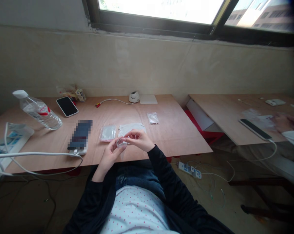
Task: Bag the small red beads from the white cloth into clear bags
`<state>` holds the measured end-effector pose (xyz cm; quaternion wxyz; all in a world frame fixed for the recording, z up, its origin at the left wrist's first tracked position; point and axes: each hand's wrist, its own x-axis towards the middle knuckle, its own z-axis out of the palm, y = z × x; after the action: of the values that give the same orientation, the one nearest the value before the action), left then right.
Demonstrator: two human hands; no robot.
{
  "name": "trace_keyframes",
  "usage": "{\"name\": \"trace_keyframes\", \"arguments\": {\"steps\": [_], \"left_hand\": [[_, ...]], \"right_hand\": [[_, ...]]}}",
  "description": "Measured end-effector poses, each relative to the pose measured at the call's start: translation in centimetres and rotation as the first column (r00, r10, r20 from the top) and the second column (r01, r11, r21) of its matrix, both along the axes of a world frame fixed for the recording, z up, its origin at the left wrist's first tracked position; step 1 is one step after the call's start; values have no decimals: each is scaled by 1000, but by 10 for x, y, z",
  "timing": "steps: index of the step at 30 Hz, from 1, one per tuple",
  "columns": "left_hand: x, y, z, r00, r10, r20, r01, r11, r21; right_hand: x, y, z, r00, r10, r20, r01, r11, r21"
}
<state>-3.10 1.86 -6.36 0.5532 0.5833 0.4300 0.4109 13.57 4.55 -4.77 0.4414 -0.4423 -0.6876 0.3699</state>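
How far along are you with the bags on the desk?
Looks done: the white sheet, lying flat. In hand: a small clear plastic piece, pinched by left hand and right hand. Remaining: a clear plastic bag and a smaller bag, untouched on the desk.

Beige wall (pixel 137 65) beneath bright window (pixel 159 11)

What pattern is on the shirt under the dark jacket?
White with small red polka dots, shown best in the head view.
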Motion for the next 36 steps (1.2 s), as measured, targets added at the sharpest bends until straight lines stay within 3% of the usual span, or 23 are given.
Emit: {"name": "trace_keyframes", "arguments": {"steps": [4,7,13,22,26,31,33,36], "left_hand": [[-2,1,-4,1000,21,3,-21,1000,-7],[-3,2,-6,1000,21,0,-21,1000,-12],[-6,3,-6,999,39,5,-39,999,-16],[-7,4,-8,997,70,44,-68,996,-50],[-8,5,-9,995,71,70,-68,996,-50],[-10,5,-6,997,52,56,-50,998,-39],[-10,5,-4,997,50,57,-48,998,-31],[-10,5,-2,997,40,71,-38,999,-22]], "right_hand": [[3,12,-12,993,-117,26,117,993,1],[4,24,-27,958,-193,211,196,981,8],[-8,41,-53,813,-191,550,226,974,3],[-20,41,-59,725,-199,660,266,964,-2],[-19,40,-58,786,-198,586,256,967,-17],[-12,34,-36,971,-139,193,153,987,-59],[-10,28,-23,991,-116,69,119,992,-39],[-8,18,-10,998,-34,56,34,999,2]]}}
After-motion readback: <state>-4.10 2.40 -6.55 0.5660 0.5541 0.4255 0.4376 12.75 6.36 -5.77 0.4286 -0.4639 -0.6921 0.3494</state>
